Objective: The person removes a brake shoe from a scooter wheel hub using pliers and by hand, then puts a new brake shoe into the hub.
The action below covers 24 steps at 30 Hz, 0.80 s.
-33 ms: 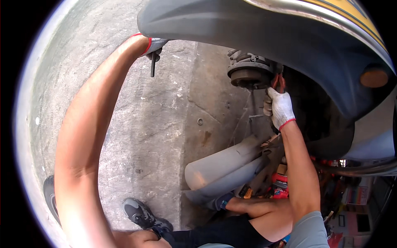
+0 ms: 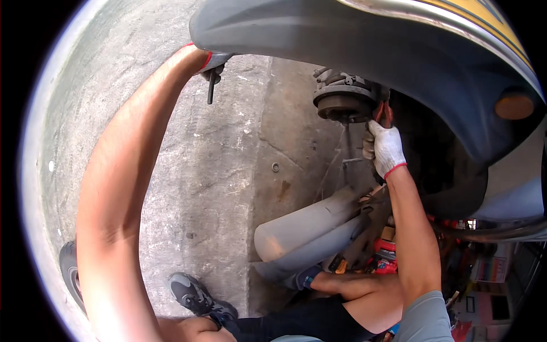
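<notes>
In a white-and-grey work glove, my right hand (image 2: 386, 147) is closed round the red handles of a pair of pliers (image 2: 385, 113). The pliers' jaws are hidden against the dark round engine part (image 2: 346, 102) under the grey-black fender (image 2: 296, 34). At the upper left, my gloved left hand (image 2: 215, 64) is mostly hidden behind the fender's tip. It is closed round a dark rod-shaped tool (image 2: 211, 91), whose end hangs below the fingers. The rest of that tool is out of sight.
A grey exhaust silencer (image 2: 302, 225) lies low between my arms, close to my foot. A small ring (image 2: 276, 167) rests on the concrete floor (image 2: 216, 171). Red and orange tools (image 2: 386, 259) crowd the lower right. A tyre (image 2: 71, 271) shows at the left edge.
My left hand and forearm have shifted very slightly, the dark tool's end rising a little. My right hand and the pliers stay in place.
</notes>
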{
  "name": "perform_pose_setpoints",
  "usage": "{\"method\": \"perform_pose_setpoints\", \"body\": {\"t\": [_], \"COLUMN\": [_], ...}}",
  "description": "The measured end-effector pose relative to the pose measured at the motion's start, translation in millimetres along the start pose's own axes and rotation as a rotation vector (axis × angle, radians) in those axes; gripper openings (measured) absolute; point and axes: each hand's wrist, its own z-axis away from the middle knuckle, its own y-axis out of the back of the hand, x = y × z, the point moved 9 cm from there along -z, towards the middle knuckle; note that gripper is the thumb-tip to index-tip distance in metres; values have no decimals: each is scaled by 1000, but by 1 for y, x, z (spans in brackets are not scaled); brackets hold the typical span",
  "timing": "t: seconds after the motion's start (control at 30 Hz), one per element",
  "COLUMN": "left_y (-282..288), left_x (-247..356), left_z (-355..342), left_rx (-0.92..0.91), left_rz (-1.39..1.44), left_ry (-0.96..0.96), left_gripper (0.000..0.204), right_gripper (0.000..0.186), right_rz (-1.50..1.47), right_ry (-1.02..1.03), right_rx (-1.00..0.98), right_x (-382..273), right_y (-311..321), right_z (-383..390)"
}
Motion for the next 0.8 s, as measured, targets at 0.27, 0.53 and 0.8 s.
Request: {"method": "perform_pose_setpoints", "body": {"t": [0.27, 0.53, 0.8], "left_y": [20, 44, 17], "left_x": [-18, 44, 37], "left_z": [25, 62, 41], "left_rx": [16, 599, 355], "left_rz": [396, -415, -273], "left_ry": [8, -651, -675], "left_gripper": [27, 42, 15], "right_gripper": [27, 26, 24], "right_rz": [-118, -145, -93], "right_ry": [-108, -169, -173], "right_rx": [-106, -197, -154], "right_x": [2, -5, -3], "right_y": [1, -1, 6], "right_z": [3, 9, 7]}}
